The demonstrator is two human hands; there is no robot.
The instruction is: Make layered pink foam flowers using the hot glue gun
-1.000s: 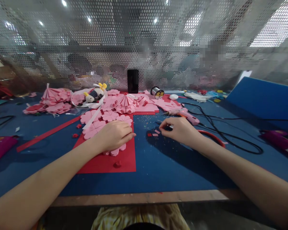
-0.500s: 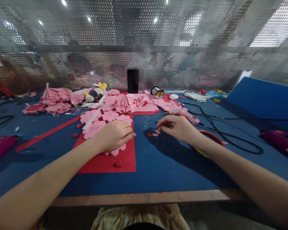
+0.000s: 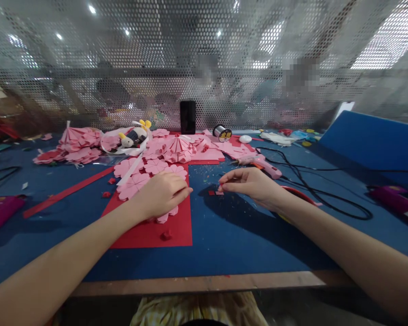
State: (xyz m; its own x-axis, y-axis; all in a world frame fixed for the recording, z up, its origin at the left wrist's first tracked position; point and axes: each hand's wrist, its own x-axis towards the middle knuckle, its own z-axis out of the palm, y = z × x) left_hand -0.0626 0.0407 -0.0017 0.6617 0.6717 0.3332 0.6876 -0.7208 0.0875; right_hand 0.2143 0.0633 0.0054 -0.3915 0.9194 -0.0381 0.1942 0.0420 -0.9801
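A blue worktop (image 3: 231, 240) fills the view, backed by a wall of perforated metal mesh (image 3: 122, 68). A blue board (image 3: 370, 140) leans at the far right. On the worktop lies a red sheet (image 3: 177, 226), and over its far end spreads a heap of pink paper flowers (image 3: 170, 149) — folded fans and flat blossoms, reaching to the left toward a second pink pile (image 3: 75, 142).

The left hand (image 3: 161, 194) rests palm down on a pink flower (image 3: 166, 213) that lies on the red sheet; its fingers are curled together over the flower, pressing it flat, and only petal tips show from under the palm. The right hand (image 3: 248, 183) hovers just above the blue surface to the right of the sheet, thumb and forefinger pinched together on a small pink scrap (image 3: 220, 188) — too small to tell more. A few tiny red and pink bits (image 3: 215, 193) lie just below those fingertips.

Behind the right hand lies a pink glue gun (image 3: 261, 164), its black cord (image 3: 326, 194) looping off to the right. A red strip (image 3: 68, 192) runs diagonally at left. A black phone (image 3: 187, 117) stands upright against the mesh, with a spool of wire (image 3: 222, 132) beside it and a small stuffed toy (image 3: 132, 136) among the flowers. A crumpled red bit (image 3: 165, 235) sits on the sheet's near part.
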